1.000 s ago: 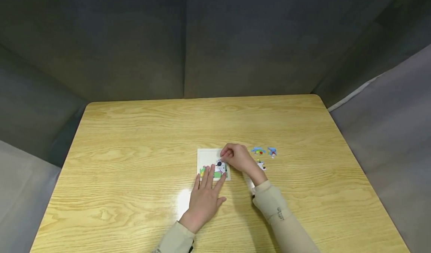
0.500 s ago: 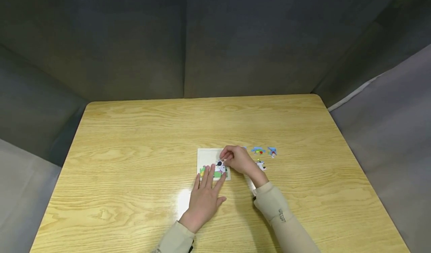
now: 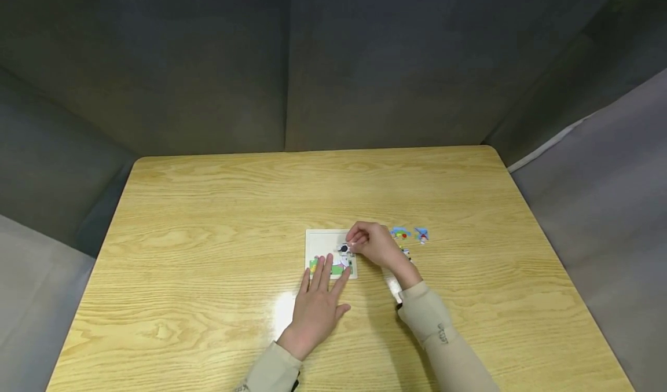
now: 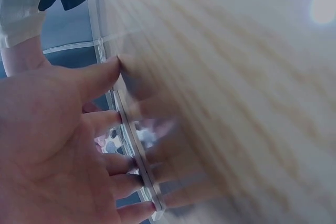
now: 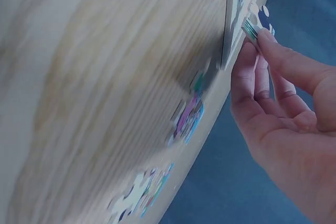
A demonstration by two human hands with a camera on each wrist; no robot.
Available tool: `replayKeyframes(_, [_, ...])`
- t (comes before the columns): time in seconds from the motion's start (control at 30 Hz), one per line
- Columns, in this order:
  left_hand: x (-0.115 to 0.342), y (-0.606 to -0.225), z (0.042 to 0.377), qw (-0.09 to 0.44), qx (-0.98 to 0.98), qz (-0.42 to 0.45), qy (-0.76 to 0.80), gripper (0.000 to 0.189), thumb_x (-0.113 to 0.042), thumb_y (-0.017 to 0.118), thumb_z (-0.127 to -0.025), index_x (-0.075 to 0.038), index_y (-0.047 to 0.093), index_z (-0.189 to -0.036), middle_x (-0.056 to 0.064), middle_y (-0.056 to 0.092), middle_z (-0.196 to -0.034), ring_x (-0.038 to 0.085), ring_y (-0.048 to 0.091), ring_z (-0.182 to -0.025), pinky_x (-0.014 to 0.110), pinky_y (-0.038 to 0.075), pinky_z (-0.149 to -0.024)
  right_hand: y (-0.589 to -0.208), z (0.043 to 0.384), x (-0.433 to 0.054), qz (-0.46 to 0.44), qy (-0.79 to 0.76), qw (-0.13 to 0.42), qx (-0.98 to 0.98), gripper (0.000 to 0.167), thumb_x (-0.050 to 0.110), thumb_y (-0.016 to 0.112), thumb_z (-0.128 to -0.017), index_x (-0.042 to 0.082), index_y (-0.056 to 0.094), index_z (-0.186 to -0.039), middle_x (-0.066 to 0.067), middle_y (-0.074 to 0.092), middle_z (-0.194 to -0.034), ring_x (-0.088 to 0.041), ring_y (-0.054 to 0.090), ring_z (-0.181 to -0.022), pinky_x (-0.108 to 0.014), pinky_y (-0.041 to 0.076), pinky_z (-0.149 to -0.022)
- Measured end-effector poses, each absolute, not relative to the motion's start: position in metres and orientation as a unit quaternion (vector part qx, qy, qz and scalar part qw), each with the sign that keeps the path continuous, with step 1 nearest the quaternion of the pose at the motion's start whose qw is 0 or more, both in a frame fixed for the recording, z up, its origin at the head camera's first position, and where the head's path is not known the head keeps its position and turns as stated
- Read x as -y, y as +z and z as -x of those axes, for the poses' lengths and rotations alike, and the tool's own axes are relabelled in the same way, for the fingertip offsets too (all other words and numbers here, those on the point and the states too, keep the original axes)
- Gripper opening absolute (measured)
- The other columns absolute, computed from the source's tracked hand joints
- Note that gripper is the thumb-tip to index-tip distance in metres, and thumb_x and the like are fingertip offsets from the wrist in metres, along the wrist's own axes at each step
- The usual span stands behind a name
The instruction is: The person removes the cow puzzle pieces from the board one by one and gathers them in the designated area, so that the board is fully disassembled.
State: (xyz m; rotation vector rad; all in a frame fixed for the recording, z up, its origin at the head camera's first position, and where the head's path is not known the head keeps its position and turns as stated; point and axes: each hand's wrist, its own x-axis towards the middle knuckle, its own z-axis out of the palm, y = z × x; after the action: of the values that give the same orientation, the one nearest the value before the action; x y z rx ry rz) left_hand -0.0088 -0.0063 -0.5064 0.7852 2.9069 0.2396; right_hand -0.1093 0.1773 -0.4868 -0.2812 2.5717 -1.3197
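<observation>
A shallow white puzzle tray (image 3: 319,241) lies on the table, its lower part filled with green and white picture pieces (image 3: 337,269). My left hand (image 3: 314,314) rests with straight, spread fingers on the tray's near edge; in the left wrist view the fingertips touch the rim (image 4: 137,153). Between thumb and fingers, my right hand (image 3: 376,245) pinches a white jigsaw piece (image 3: 344,249) with a black patch, over the tray's right side. The right wrist view shows this jigsaw piece (image 5: 252,29) tilted, with a green striped part near the thumb.
Right of the tray lie loose jigsaw pieces: a blue and green one (image 3: 400,232), a blue and red one (image 3: 421,234) and some partly hidden by the right hand. The wooden table (image 3: 208,235) ends at dark grey partitions (image 3: 208,91).
My right hand has shifted slightly right and away from me, and the black-patched jigsaw piece has moved with it. The left hand has stayed in place.
</observation>
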Motion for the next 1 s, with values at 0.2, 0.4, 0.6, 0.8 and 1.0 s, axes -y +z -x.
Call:
replayKeyframes(0.2, [0.007,-0.505,0.009,0.066,-0.961,-0.256,0.08,0.069,-0.05,0.057,-0.095,-0.021,0.035,-0.154,0.022,0.019,-0.159,0.036,0.018,-0.146,0.054,0.023,-0.114,-0.484,0.107,-0.193,0.094,-0.463,0.113,-0.874,0.013,-0.009,0.071,-0.083,-0.002,0.068,-0.094,-0.011,0.067,-0.085,-0.021,0.065,-0.077,-0.027,0.055,-0.069])
replayKeyframes(0.4, [0.007,-0.504,0.009,0.07,-0.961,-0.254,0.083,0.069,-0.049,0.057,-0.095,-0.021,0.036,-0.153,0.022,0.018,-0.159,0.036,0.017,-0.147,0.054,0.023,-0.114,-0.484,0.107,-0.216,0.065,-0.469,0.124,-0.872,0.011,-0.005,0.069,-0.087,-0.002,0.067,-0.098,-0.013,0.067,-0.086,-0.029,0.066,-0.073,-0.036,0.057,-0.063])
replayKeyframes(0.6, [0.007,-0.503,0.008,0.068,-0.961,-0.254,0.087,0.068,-0.048,0.057,-0.095,-0.02,0.036,-0.153,0.022,0.019,-0.159,0.036,0.018,-0.147,0.054,0.023,-0.114,-0.483,0.106,-0.244,0.045,-0.448,0.104,-0.887,0.011,-0.002,0.071,-0.087,-0.001,0.068,-0.097,-0.012,0.068,-0.088,-0.022,0.064,-0.078,-0.026,0.053,-0.067])
replayKeyframes(0.8, [0.007,-0.502,0.008,0.065,-0.961,-0.257,0.081,0.067,-0.049,0.056,-0.095,-0.02,0.037,-0.153,0.022,0.02,-0.159,0.035,0.019,-0.146,0.053,0.024,-0.114,-0.483,0.1,-0.274,0.016,-0.449,0.093,-0.888,0.013,0.0,0.073,-0.086,-0.003,0.068,-0.098,-0.013,0.07,-0.089,-0.022,0.065,-0.078,-0.024,0.053,-0.067])
replayKeyframes(1.0, [0.007,-0.503,0.007,0.058,-0.96,-0.262,0.077,0.067,-0.049,0.056,-0.095,-0.02,0.037,-0.153,0.023,0.021,-0.158,0.036,0.02,-0.146,0.053,0.025,-0.114,-0.48,0.092,-0.306,-0.018,-0.438,0.088,-0.894,0.016,0.007,0.073,-0.088,-0.003,0.069,-0.101,-0.015,0.07,-0.09,-0.025,0.065,-0.08,-0.023,0.05,-0.065])
